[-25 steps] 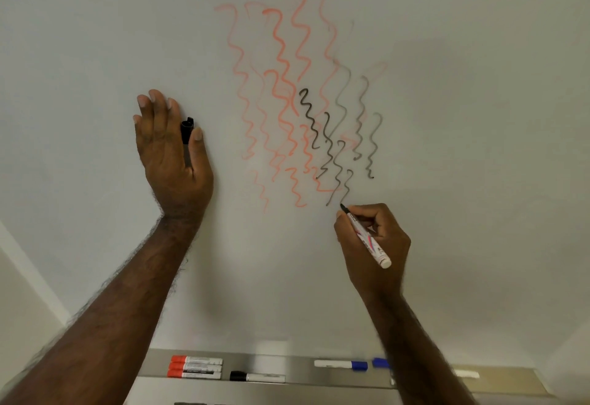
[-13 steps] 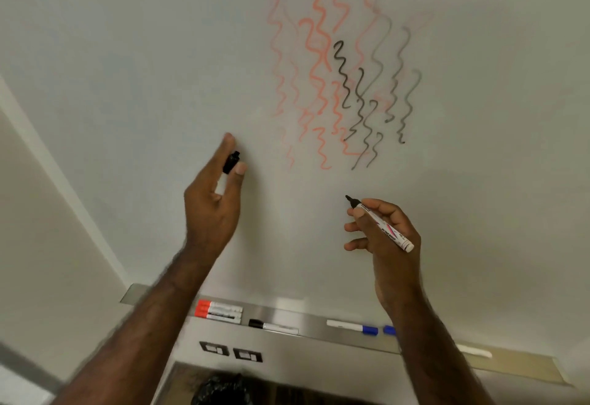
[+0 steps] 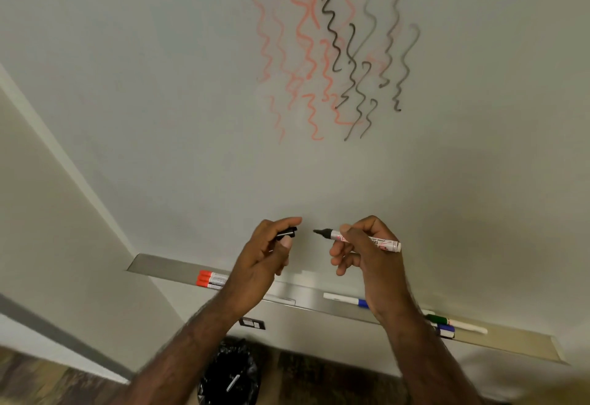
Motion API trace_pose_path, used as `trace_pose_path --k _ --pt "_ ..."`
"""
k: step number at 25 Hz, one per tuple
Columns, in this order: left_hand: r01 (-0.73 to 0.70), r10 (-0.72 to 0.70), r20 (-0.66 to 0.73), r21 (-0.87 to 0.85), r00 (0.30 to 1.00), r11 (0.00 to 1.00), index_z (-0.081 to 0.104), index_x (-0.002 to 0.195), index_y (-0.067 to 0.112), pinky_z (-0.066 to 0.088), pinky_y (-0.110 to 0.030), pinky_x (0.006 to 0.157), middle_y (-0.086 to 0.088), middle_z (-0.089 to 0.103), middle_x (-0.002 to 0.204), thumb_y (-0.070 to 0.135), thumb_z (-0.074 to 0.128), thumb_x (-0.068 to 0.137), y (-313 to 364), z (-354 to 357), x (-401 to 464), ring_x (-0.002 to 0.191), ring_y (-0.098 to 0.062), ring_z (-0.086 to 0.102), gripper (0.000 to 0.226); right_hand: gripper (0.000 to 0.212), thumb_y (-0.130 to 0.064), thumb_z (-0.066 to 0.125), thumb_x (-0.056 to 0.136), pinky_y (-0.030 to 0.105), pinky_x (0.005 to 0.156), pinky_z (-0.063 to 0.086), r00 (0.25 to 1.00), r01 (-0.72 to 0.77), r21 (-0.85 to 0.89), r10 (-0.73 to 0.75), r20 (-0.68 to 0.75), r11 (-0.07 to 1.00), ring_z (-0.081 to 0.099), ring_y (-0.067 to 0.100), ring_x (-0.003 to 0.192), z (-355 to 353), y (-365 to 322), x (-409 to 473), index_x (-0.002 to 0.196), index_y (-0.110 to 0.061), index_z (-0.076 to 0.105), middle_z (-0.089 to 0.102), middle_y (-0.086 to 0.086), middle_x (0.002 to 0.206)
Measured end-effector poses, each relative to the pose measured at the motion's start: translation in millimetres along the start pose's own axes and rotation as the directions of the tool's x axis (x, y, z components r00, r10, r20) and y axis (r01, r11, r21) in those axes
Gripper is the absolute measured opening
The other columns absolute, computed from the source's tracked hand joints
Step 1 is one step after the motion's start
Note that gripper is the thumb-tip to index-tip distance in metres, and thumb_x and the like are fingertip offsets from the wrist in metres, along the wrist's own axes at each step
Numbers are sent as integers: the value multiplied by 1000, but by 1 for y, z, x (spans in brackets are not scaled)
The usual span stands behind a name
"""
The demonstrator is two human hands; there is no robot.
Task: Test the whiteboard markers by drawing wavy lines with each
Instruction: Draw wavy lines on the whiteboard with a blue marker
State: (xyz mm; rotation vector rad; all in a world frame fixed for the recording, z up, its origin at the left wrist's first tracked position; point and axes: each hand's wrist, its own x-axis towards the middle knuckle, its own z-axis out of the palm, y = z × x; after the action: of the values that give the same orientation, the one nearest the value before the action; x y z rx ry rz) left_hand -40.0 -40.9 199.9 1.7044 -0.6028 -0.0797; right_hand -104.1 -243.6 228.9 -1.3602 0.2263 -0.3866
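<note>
My right hand (image 3: 367, 251) grips an uncapped black whiteboard marker (image 3: 380, 241), its tip pointing left. A short gap away, my left hand (image 3: 265, 254) pinches the black cap (image 3: 287, 232) between thumb and fingers, open end toward the tip. Both hands hover in front of the whiteboard (image 3: 159, 101), just above the metal tray (image 3: 153, 265). Red wavy lines (image 3: 303, 37) and black wavy lines (image 3: 360, 69) cover the board's upper part.
On the tray lie two red-capped markers (image 3: 210, 278), a blue-capped marker (image 3: 344, 298), and green and blue markers (image 3: 447, 324) at the right. A black-lined bin (image 3: 230, 372) with a discarded marker stands on the floor below. A wall corner lies to the left.
Both hands have come down off the board and together; the marker tip left the last black line and now points at the cap. The view tilted down, showing tray and bin.
</note>
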Motion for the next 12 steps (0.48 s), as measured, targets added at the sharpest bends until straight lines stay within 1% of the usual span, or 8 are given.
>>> trace_pose_path --k 2,4,7,9,12 --pt "39 -37 38 -40 999 998 63 139 28 53 -29 73 3 57 104 26 49 106 -1 8 -3 78 -16 58 37 21 -13 69 97 37 51 51 999 -9 -18 10 41 1000 64 37 59 -3 3 -3 78 -10 62 71 25 72" --pt "65 -60 76 -69 995 996 64 137 23 52 -28 73 -1 56 103 25 48 105 1 15 -5 77 -15 57 36 20 -20 68 92 37 50 49 996 -23 -21 25 82 1000 63 37 58 -4 6 -4 74 -15 61 71 25 71" --pt "83 -75 127 -61 989 995 65 134 19 52 -28 74 2 57 102 25 47 106 1 24 -7 77 -13 58 34 19 -23 67 89 36 50 48 992 -48 -27 51 116 998 61 37 59 -9 9 -4 72 -18 60 69 25 69" --pt "101 -92 136 -59 986 993 65 134 20 52 -27 75 -1 57 101 25 47 106 0 28 -7 77 -13 58 33 19 -24 66 89 37 50 47 990 -57 -41 62 124 998 61 37 59 -13 12 -2 73 -17 60 69 25 68" --pt "119 -109 150 -56 983 991 64 135 18 51 -28 75 -7 55 102 26 46 106 -1 35 -7 78 -15 56 34 20 -25 67 89 37 52 47 984 -79 -52 86 156 995 61 35 59 -19 15 0 78 -11 58 69 25 68"
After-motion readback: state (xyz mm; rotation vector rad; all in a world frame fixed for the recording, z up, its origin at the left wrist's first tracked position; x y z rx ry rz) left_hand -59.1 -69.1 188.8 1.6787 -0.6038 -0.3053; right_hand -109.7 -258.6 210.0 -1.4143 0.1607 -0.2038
